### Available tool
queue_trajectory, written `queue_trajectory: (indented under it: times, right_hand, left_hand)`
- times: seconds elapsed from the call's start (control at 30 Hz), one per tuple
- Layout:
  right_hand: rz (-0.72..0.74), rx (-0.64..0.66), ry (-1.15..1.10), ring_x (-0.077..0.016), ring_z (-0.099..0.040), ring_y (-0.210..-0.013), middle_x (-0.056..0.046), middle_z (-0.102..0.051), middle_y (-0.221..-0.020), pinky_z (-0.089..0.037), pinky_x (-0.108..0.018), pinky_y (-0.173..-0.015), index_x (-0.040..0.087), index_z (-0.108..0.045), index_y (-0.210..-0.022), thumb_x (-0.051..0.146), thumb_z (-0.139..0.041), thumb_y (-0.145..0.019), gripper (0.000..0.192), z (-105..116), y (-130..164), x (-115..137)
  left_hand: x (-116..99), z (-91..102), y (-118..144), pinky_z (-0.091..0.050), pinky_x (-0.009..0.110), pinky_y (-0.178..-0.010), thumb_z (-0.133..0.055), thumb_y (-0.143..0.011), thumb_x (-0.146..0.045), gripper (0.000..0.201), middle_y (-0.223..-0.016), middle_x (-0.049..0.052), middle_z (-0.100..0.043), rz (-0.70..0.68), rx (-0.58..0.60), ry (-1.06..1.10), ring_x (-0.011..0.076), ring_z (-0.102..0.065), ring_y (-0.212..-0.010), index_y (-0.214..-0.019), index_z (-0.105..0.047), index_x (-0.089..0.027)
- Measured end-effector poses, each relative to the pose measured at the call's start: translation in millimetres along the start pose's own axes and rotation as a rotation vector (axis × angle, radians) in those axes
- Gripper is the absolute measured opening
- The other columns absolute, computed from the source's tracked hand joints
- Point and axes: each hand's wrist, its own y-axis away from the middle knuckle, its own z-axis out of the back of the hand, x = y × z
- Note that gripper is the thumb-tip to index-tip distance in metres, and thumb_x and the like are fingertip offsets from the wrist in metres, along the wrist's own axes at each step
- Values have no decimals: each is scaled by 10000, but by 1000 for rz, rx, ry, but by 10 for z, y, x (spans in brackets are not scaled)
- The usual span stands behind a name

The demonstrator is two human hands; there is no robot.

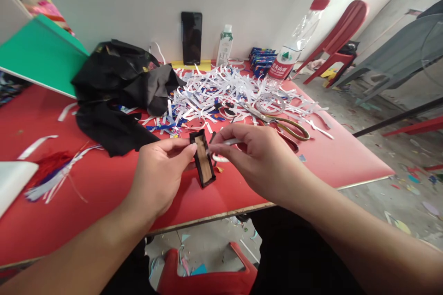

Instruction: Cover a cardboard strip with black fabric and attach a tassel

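Note:
My left hand (pixel 161 170) pinches a small black rectangular piece with a brown cardboard face (pixel 202 160), held upright above the red table (pixel 104 184). My right hand (pixel 254 156) meets it from the right, fingertips at its top edge, and also holds a thin white strip (pixel 231 141). Both hands hover near the table's front edge.
A heap of white and blue paper strips (pixel 221 94) lies behind the hands, with scissors (pixel 280 122), a tape roll (pixel 272 103), a plastic bottle (pixel 292 48), a phone (pixel 191 37) against the wall, black cloth (pixel 117 92), a green board (pixel 41 53) and a red chair (pixel 335 32).

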Motion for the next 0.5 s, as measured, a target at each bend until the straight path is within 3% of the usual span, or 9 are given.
queue_trajectory:
  times: [0.07,0.2,0.5]
  right_hand:
    - [-76,68,-115,-118,-591,-583,34,-727,-695,-386,-262,-549,220,-747,-839,281,-693,-986,169,-10,37,35]
    - [-166,33,-288,-100,-533,-495,49,-662,-593,-330,-233,-460,210,-723,-821,319,-728,-949,167,-97,32,41]
    - [-216,20,-506,-128,-626,-568,9,-712,-659,-484,-244,-539,199,-686,-823,306,-704,-976,187,-158,-12,38]
  left_hand:
    - [-17,3,6,-683,267,-733,-904,-821,-318,132,-842,26,-844,-12,4,-33,190,-806,-765,-864,-862,-200]
    - [-76,22,45,-681,281,-720,-886,-846,-337,156,-858,40,-853,-58,73,-105,198,-803,-734,-929,-877,-206]
    - [-156,23,100,-650,215,-721,-798,-927,-308,146,-929,19,-865,-220,157,-263,182,-814,-813,-1025,-892,-252]
